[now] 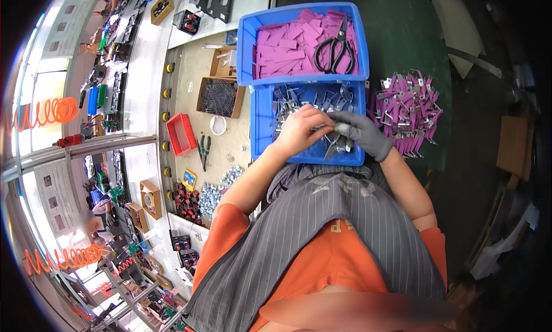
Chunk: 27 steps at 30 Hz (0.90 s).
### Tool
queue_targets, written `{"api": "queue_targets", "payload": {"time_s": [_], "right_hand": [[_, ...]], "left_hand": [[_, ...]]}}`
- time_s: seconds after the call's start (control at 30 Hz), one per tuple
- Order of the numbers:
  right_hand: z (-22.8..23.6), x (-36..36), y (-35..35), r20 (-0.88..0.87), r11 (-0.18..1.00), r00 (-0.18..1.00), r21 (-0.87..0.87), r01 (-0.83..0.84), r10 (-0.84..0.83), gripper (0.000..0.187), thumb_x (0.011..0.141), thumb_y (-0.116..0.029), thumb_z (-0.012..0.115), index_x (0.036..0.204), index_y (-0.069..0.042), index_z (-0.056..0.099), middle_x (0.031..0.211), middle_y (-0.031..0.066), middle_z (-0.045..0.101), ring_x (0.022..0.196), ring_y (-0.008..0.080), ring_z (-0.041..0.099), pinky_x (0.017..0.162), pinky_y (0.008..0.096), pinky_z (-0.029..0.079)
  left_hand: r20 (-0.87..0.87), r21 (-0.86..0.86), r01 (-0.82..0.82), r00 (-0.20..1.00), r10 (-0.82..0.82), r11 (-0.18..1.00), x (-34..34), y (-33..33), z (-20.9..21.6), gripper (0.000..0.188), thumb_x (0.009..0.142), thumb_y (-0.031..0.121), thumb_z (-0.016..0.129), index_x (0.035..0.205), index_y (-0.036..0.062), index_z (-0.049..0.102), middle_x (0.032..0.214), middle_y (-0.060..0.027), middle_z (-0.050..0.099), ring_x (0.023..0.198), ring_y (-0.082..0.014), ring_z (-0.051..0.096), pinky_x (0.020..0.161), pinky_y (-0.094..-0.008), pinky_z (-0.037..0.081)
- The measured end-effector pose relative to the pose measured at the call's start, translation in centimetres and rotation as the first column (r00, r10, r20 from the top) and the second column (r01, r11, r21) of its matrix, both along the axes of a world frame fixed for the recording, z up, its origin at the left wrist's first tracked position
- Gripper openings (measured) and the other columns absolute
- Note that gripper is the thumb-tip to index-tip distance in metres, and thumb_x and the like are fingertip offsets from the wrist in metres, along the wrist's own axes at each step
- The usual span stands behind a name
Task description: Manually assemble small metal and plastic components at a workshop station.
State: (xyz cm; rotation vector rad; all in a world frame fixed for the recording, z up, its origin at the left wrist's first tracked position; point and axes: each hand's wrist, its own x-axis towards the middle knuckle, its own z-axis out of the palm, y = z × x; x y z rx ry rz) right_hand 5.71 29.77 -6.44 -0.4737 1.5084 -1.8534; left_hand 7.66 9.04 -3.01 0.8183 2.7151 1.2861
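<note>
My left hand (303, 129), bare, meets my gloved right hand (368, 136) above the lower blue bin (261, 136). Both are closed, fingertips together; what they pinch is too small and hidden to name. Bent metal brackets (290, 99) lie loose in that bin, some just under my hands. Beyond it stands the upper blue bin (246, 50), filled with flat pink strips (284, 50). Black-handled scissors (333, 54) rest on the strips. To the right, a pile of metal brackets with pink strips on them (405, 113) covers part of the green surface (397, 38).
On the left bench are a red tray (181, 134), pliers (203, 152), a white ring (218, 125) and a cardboard box of dark coiled material (220, 97). Small silvery parts (210, 199) and red-black parts (188, 205) lie nearer. Orange coiled hoses (63, 109) hang at far left.
</note>
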Motion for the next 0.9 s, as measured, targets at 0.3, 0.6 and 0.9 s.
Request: {"api": "queue_targets", "payload": {"time_s": [0.3, 0.6, 0.9], "right_hand": [[0.0, 0.7, 1.5, 0.267, 0.988, 0.953, 0.088, 0.123, -0.143, 0.042, 0.083, -0.007, 0.051, 0.125, -0.002, 0.048, 0.086, 0.0022, 0.058, 0.068, 0.0065, 0.056, 0.055, 0.0165, 0.045], [-1.0, 0.6, 2.1, 0.313, 0.976, 0.926, 0.030, 0.215, -0.213, 0.032, 0.085, -0.007, 0.049, 0.116, -0.001, 0.051, 0.086, 0.0064, 0.060, 0.060, 0.0084, 0.058, 0.048, 0.0172, 0.048], [-1.6, 1.5, 2.9, -0.028, 0.960, 0.967, 0.122, 0.253, -0.252, 0.021, 0.087, -0.007, 0.053, 0.107, -0.001, 0.056, 0.088, 0.0043, 0.060, 0.071, 0.0085, 0.058, 0.062, 0.0196, 0.048]], "left_hand": [[-0.474, -0.330, -0.307, 0.872, 0.124, 0.893, -12.2, -3.0, 1.4, 0.024, 0.076, 0.013, 0.060, 0.098, 0.0177, 0.066, 0.088, -0.0026, 0.062, 0.087, -0.0236, 0.056, 0.073, -0.0356, 0.048], [-0.385, -0.759, -0.265, 0.919, -0.083, 0.595, -19.8, -2.6, -0.3, 0.027, 0.079, 0.019, 0.055, 0.104, 0.0214, 0.065, 0.103, 0.0045, 0.062, 0.102, -0.0179, 0.051, 0.087, -0.0360, 0.039], [-0.493, -0.104, -0.420, 0.809, 0.320, 0.902, -13.5, -2.9, 2.8, 0.010, 0.075, 0.012, 0.066, 0.085, 0.0091, 0.069, 0.083, -0.0057, 0.063, 0.081, -0.0240, 0.057, 0.071, -0.0327, 0.046]]}}
